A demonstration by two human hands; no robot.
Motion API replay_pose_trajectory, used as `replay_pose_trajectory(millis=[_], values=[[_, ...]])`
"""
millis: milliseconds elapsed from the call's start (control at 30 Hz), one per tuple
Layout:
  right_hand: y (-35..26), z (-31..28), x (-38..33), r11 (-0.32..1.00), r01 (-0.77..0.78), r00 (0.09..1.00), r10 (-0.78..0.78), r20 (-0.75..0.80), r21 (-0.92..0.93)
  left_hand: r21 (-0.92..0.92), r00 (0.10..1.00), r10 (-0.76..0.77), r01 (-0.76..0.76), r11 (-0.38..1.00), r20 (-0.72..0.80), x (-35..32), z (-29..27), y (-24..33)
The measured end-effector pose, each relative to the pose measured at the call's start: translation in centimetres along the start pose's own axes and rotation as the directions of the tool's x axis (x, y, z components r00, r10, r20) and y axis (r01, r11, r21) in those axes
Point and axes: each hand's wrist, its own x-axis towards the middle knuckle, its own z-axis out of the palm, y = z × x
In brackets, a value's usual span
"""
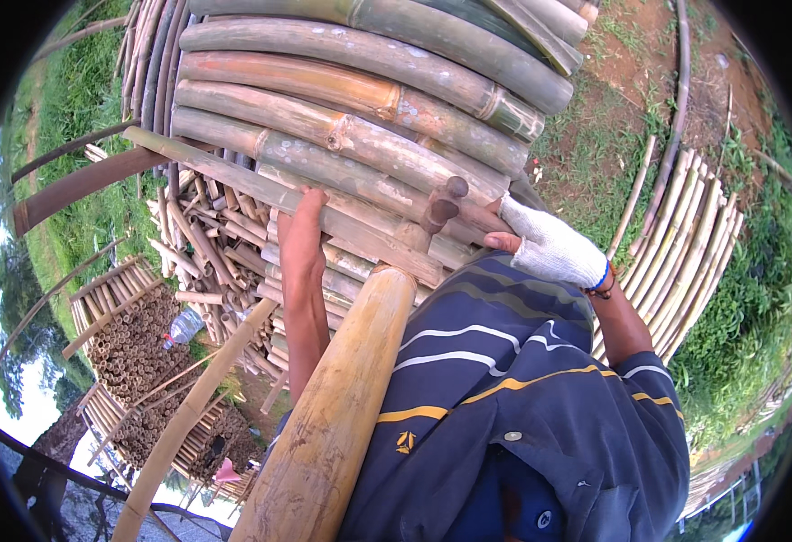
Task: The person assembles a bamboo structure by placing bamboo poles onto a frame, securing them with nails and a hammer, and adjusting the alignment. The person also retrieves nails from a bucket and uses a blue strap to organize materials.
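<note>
My bare left hand [302,230] is closed around a long split bamboo strip [233,179], thumb on its upper side. The strip runs from the upper left down to the tip of a thick, pale bamboo pole [333,406]. In a white knit glove, my right hand [551,248] grips a hammer [441,206] by its handle, mostly hidden in the fingers. Its rusty head hangs just above the strip's near end; whether they touch I cannot tell. Beyond both hands lie large bamboo poles [360,81] side by side.
Cut bamboo pieces [220,239] lie heaped at left, with bundled bamboo tubes [139,343] and a clear plastic bottle [183,327] nearby. A slanting pole [193,415] crosses the lower left. Slender bamboo poles [685,253] lie in a row at right, beside grass.
</note>
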Motion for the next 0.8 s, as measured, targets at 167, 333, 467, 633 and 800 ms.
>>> replay_pose_trajectory(millis=[167, 333, 467, 633, 800], values=[[-3.0, -4.3, 0.2, 0.892, -0.297, 0.916, 0.367, -0.163, 0.339, 0.002, 0.999, -0.009, 0.010, 1.000, -0.048, -0.6, -0.3, 0.1], [-1.5, -7.0, 7.1, 0.906, 0.087, 0.809, -0.307, -0.502, -0.414, -0.179, 0.994, -0.005, -0.014, 0.984, -0.107, 0.3, -0.7, 0.3], [-4.7, -8.9, 13.6, 0.680, 0.100, 0.720, -0.553, -0.419, -0.726, -0.235, 0.983, 0.027, -0.069, 0.969, -0.179, 0.6, -0.7, -0.8], [-6.7, -11.8, 21.4, 0.540, 0.106, 0.668, -0.661, -0.342, -0.835, -0.186, 0.949, 0.047, -0.110, 0.976, -0.312, -0.4, -0.1, 0.5], [-7.5, -14.8, 27.2, 0.412, 0.105, 0.625, -0.736, -0.262, -0.905, -0.346, 0.937, 0.089, -0.211, 0.914, -0.338, -2.0, -1.9, 0.9]])
